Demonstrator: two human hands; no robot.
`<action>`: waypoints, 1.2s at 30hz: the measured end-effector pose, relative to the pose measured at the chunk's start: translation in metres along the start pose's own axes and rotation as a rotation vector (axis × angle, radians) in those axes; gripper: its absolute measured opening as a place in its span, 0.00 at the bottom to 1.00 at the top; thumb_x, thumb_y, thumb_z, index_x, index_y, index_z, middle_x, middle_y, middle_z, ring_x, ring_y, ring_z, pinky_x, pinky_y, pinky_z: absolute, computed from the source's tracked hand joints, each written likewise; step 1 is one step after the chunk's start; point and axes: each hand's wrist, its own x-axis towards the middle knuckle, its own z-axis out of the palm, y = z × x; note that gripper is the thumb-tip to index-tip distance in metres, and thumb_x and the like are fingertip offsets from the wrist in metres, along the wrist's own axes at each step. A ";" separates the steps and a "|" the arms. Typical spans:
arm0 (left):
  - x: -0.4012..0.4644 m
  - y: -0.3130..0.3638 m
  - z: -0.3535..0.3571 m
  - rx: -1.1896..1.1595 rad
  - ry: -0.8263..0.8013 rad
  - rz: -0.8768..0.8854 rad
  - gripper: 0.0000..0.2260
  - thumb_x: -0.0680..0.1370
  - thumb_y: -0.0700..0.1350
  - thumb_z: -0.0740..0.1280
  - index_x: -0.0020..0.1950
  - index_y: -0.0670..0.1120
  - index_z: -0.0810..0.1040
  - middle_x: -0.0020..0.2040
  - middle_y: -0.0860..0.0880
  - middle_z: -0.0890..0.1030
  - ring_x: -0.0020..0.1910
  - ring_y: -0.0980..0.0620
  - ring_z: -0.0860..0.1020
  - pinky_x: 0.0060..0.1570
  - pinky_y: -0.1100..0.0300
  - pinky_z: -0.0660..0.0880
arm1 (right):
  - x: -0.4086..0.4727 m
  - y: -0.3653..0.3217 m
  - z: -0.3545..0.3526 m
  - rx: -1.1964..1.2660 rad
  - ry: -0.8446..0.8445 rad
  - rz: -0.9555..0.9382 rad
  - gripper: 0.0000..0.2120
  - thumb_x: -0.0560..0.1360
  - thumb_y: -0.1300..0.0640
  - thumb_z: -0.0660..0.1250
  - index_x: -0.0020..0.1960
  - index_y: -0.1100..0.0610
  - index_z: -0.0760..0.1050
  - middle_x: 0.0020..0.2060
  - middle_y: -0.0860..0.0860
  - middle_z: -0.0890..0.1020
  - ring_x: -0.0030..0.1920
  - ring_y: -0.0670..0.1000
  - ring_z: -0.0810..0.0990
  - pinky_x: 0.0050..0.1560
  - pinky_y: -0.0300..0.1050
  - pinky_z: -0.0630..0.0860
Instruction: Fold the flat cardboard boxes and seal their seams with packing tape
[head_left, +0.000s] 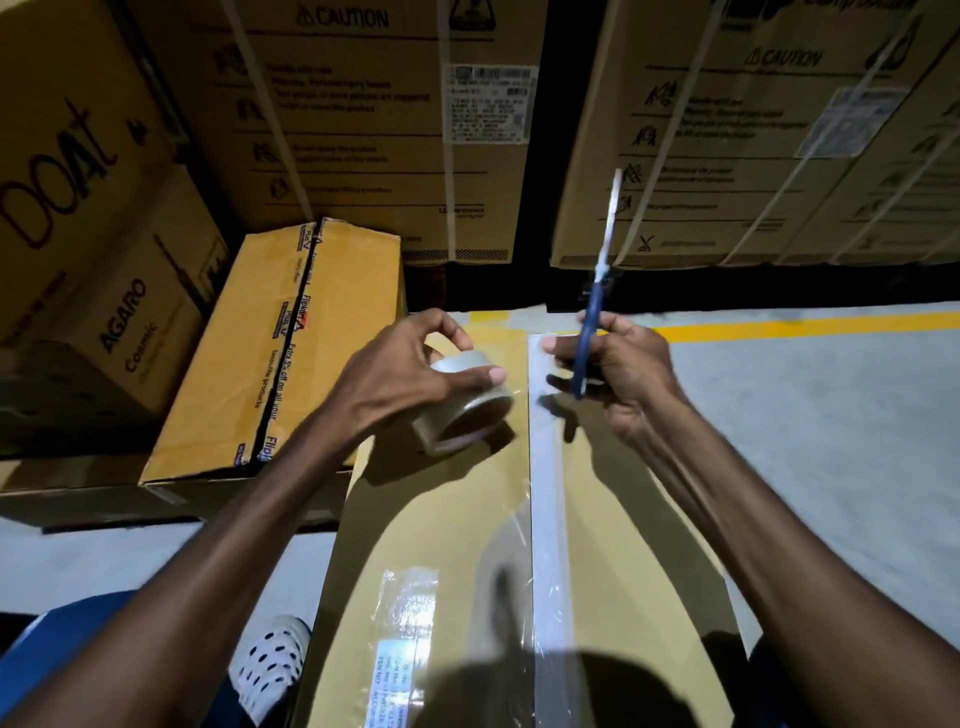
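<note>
Left hand (410, 374) grips the clear packing-tape roll (462, 410) above the far end of the brown cardboard box (447, 519), apparently keeping the strip taut along the centre seam (545, 493). Right hand (618, 374) grips blue-handled scissors (597, 306), blades raised, likely for the cut.

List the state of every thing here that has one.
Box: folded shut, tape along its centre seam.
Tape roll: gripped by the left hand, above the box.
Scissors: held in the right hand, blades up; open or closed, too blurred to tell.
Yellow box: closed, printed tape on its seam, dented.
</note>
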 end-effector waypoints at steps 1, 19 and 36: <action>0.002 -0.004 -0.010 -0.020 0.020 -0.019 0.32 0.54 0.73 0.70 0.49 0.54 0.77 0.44 0.47 0.83 0.43 0.44 0.83 0.43 0.42 0.83 | 0.007 -0.006 -0.010 0.028 0.045 0.003 0.16 0.69 0.72 0.75 0.49 0.56 0.77 0.30 0.53 0.84 0.29 0.52 0.82 0.31 0.53 0.84; 0.039 -0.073 -0.082 -0.086 0.040 -0.043 0.31 0.56 0.71 0.74 0.34 0.42 0.82 0.30 0.50 0.80 0.28 0.54 0.77 0.27 0.69 0.71 | 0.096 -0.020 -0.092 0.064 0.358 -0.057 0.16 0.71 0.73 0.71 0.55 0.61 0.75 0.35 0.57 0.84 0.38 0.54 0.82 0.33 0.54 0.84; 0.121 -0.123 -0.072 0.415 0.267 -0.172 0.34 0.57 0.80 0.61 0.38 0.50 0.79 0.40 0.50 0.80 0.47 0.46 0.76 0.53 0.50 0.58 | 0.117 -0.010 -0.121 0.076 0.365 -0.009 0.12 0.73 0.71 0.72 0.49 0.58 0.75 0.33 0.56 0.85 0.43 0.53 0.84 0.34 0.53 0.84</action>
